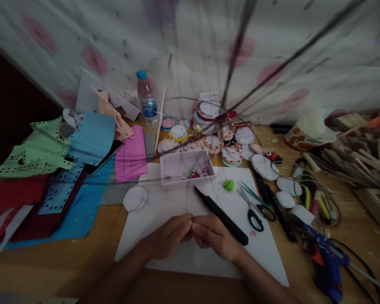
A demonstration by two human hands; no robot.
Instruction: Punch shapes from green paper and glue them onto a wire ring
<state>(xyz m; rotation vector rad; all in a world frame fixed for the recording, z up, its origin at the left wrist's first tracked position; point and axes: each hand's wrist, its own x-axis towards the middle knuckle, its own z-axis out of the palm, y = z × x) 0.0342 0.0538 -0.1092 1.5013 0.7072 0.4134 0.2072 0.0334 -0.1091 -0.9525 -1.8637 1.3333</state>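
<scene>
My left hand (pixel 167 236) and my right hand (pixel 213 236) meet over a white sheet (pixel 177 202) on the wooden table. Both have their fingers pinched together at a small thing between them that I cannot make out. A black marker (pixel 221 215) lies on the sheet just beyond my right hand. A small pink box (pixel 185 166) with bits inside stands at the sheet's far edge. A green bead-like piece (pixel 228 185) and scissors (pixel 253 207) lie to the right.
Coloured paper sheets (pixel 91 139) and a phone (pixel 103 158) cover the left side. A water bottle (pixel 146 98) stands at the back. Round decorated discs (pixel 209 126) pile up behind the box. A blue glue gun (pixel 324 257), pens, tape and wooden sticks (pixel 361 156) crowd the right.
</scene>
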